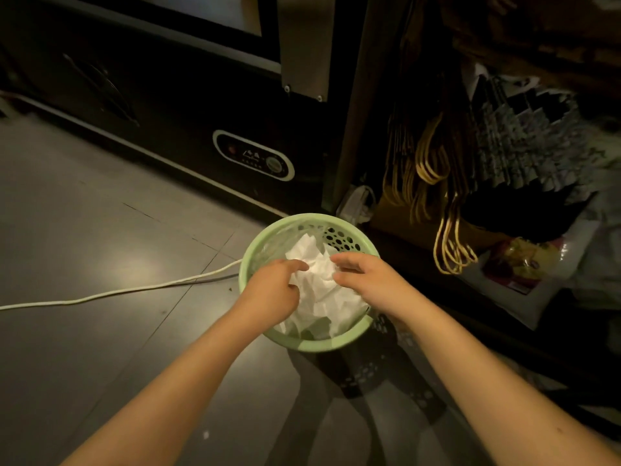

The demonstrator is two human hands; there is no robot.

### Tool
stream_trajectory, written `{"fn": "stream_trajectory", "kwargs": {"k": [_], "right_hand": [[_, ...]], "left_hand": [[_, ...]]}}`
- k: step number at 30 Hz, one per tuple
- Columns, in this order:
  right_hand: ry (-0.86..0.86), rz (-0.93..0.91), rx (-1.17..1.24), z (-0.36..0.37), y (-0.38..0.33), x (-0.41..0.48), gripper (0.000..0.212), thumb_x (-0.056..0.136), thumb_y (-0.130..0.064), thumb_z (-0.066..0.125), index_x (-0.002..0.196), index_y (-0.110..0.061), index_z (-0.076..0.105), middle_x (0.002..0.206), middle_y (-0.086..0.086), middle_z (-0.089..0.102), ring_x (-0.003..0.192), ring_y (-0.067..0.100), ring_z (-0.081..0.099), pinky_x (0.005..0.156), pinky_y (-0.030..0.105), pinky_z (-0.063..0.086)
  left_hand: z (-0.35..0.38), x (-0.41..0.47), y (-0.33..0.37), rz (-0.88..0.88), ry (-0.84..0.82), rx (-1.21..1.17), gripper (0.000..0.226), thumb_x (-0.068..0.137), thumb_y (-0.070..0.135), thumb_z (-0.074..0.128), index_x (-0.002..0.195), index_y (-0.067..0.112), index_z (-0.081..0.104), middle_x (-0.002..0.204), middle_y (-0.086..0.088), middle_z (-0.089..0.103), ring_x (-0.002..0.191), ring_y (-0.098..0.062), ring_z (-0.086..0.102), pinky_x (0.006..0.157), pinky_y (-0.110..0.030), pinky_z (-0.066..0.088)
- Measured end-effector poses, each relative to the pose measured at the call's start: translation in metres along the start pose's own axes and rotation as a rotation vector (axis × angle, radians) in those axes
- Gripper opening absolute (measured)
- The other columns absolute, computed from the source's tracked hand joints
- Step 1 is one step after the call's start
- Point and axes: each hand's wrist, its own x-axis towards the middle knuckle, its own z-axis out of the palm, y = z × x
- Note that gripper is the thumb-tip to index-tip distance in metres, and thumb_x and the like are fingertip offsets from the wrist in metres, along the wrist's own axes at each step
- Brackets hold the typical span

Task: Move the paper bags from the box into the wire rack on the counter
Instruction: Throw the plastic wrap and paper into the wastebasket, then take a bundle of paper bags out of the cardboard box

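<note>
Head view: pretty dim down there. Grey tiled floor (84,213), a black appliance (168,105) with an oval control panel (253,159) at the back, and a white cable (117,292) running across the floor up to the left side of the green basket (312,345). That basket stood just in front of the dark nook on the right, between the person and the stuff stored there.

The basket held crumpled white paper (319,290). The left hand (272,287) and right hand (366,280) were both down in it, each grip curled and pinching that paper.

The paper bags (403,153) were well apart from both hands, packed flat on edge in the nook, long sides running back into the dark and yellow rope handles (450,243) drooping out toward the floor. Too dark to tell if a box held them. Beside them sat a patterned folded stack (524,146) and a printed plastic packet (524,264)
</note>
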Motion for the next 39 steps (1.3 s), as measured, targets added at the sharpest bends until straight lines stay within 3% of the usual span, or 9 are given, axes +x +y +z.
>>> {"fn": "stream_trajectory", "kwargs": {"k": [3, 5, 10, 14, 18, 23, 26, 32, 39], "right_hand": [[0.074, -0.055, 0.003, -0.016, -0.018, -0.007, 0.037, 0.093, -0.017, 0.061, 0.13, -0.022, 0.058, 0.131, -0.004, 0.057, 0.121, 0.01, 0.052, 0.1, 0.025, 0.043], [0.09, -0.099, 0.004, -0.026, -0.033, -0.017, 0.029, 0.093, -0.015, 0.061, 0.121, -0.024, 0.063, 0.123, -0.005, 0.061, 0.113, 0.007, 0.055, 0.091, 0.017, 0.043], [0.17, -0.208, 0.059, -0.072, -0.09, -0.054, 0.023, 0.092, -0.013, 0.062, 0.11, -0.027, 0.066, 0.113, -0.006, 0.065, 0.108, 0.006, 0.059, 0.096, 0.027, 0.048], [0.253, -0.229, 0.176, -0.112, -0.144, -0.099, 0.027, 0.092, -0.005, 0.06, 0.111, -0.023, 0.066, 0.109, -0.003, 0.067, 0.102, 0.005, 0.061, 0.084, 0.018, 0.051], [0.291, -0.188, 0.245, -0.147, -0.201, -0.166, 0.028, 0.092, -0.004, 0.059, 0.11, -0.025, 0.064, 0.107, -0.002, 0.067, 0.101, 0.01, 0.064, 0.078, 0.015, 0.052], [0.319, -0.124, 0.273, -0.205, -0.281, -0.263, 0.029, 0.091, -0.005, 0.061, 0.102, -0.032, 0.063, 0.107, 0.0, 0.068, 0.099, 0.012, 0.066, 0.086, 0.025, 0.053], [0.385, -0.119, 0.238, -0.245, -0.338, -0.332, 0.027, 0.091, -0.005, 0.06, 0.105, -0.028, 0.064, 0.104, -0.002, 0.069, 0.096, 0.008, 0.065, 0.079, 0.017, 0.052], [0.507, -0.151, 0.22, -0.31, -0.428, -0.43, 0.023, 0.089, 0.005, 0.059, 0.103, -0.011, 0.067, 0.099, 0.009, 0.07, 0.092, 0.015, 0.064, 0.077, 0.012, 0.049], [0.674, -0.115, 0.253, -0.358, -0.486, -0.502, 0.017, 0.093, -0.013, 0.059, 0.097, -0.027, 0.067, 0.102, 0.004, 0.07, 0.1, 0.015, 0.064, 0.092, 0.033, 0.051]], "left_hand": [[-0.018, -0.001, 0.018, 0.043, 0.026, 0.019, 0.046, 0.091, 0.007, 0.047, 0.133, 0.028, 0.052, 0.142, 0.003, 0.047, 0.117, -0.015, 0.054, 0.087, -0.02, 0.042], [-0.032, -0.003, 0.035, 0.084, 0.032, 0.036, 0.045, 0.091, 0.01, 0.048, 0.133, 0.028, 0.052, 0.139, 0.004, 0.049, 0.11, -0.014, 0.058, 0.09, -0.027, 0.047], [-0.083, -0.019, 0.099, 0.224, 0.108, -0.095, 0.045, 0.09, 0.011, 0.051, 0.131, 0.029, 0.054, 0.122, 0.008, 0.06, 0.104, -0.008, 0.06, 0.092, -0.029, 0.049], [-0.123, -0.051, 0.165, 0.209, 0.189, -0.34, 0.043, 0.088, 0.012, 0.06, 0.127, 0.027, 0.052, 0.113, 0.012, 0.061, 0.091, 0.001, 0.061, 0.086, -0.027, 0.052], [-0.166, -0.101, 0.236, 0.226, 0.143, -0.418, 0.036, 0.088, 0.014, 0.062, 0.118, 0.03, 0.053, 0.106, 0.015, 0.061, 0.088, 0.005, 0.06, 0.083, -0.025, 0.054], [-0.252, -0.158, 0.333, 0.264, 0.059, -0.418, 0.032, 0.088, 0.017, 0.062, 0.116, 0.032, 0.056, 0.106, 0.015, 0.063, 0.092, 0.004, 0.06, 0.085, -0.021, 0.052], [-0.31, -0.197, 0.396, 0.324, 0.039, -0.398, 0.033, 0.089, 0.019, 0.062, 0.118, 0.033, 0.056, 0.104, 0.017, 0.063, 0.092, 0.007, 0.059, 0.081, -0.015, 0.05], [-0.394, -0.258, 0.488, 0.406, -0.028, -0.364, 0.039, 0.087, 0.018, 0.065, 0.122, 0.03, 0.055, 0.102, 0.014, 0.064, 0.088, 0.006, 0.061, 0.082, -0.015, 0.05], [-0.461, -0.29, 0.551, 0.541, -0.103, -0.293, 0.024, 0.089, 0.02, 0.064, 0.109, 0.032, 0.062, 0.099, 0.015, 0.065, 0.091, 0.005, 0.06, 0.077, -0.009, 0.046]]}}
